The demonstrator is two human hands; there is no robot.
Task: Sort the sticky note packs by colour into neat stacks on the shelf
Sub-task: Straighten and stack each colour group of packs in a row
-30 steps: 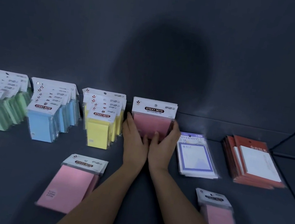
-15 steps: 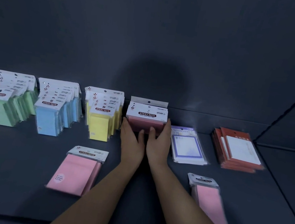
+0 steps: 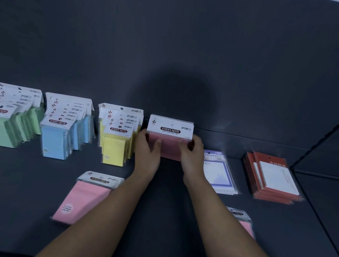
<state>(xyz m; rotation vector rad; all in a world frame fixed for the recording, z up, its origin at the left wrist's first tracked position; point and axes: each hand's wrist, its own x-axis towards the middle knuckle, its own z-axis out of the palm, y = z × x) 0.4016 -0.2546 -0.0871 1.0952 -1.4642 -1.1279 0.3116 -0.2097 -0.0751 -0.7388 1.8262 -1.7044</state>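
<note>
A stack of pink sticky note packs (image 3: 170, 128) stands against the back wall of the dark shelf (image 3: 18, 184). My left hand (image 3: 147, 153) grips its left side and my right hand (image 3: 191, 158) grips its right side, thumbs on the front. To its left stand a yellow stack (image 3: 115, 143), a blue stack (image 3: 58, 136) and a green stack (image 3: 4, 127). One pink pack (image 3: 86, 199) lies flat in front of the yellow stack. Another pink pack (image 3: 242, 221) lies flat at the right, partly hidden by my right forearm.
A pack of white notes with a purple border (image 3: 219, 173) lies right of the pink stack. Further right sits a stack of red-backed white note pads (image 3: 273, 177). The shelf's right end meets an angled dark panel (image 3: 330, 201).
My hands have parted from the middle of the pink stack to its two sides. The stack's packs now sit more evenly together. The view has shifted slightly.
</note>
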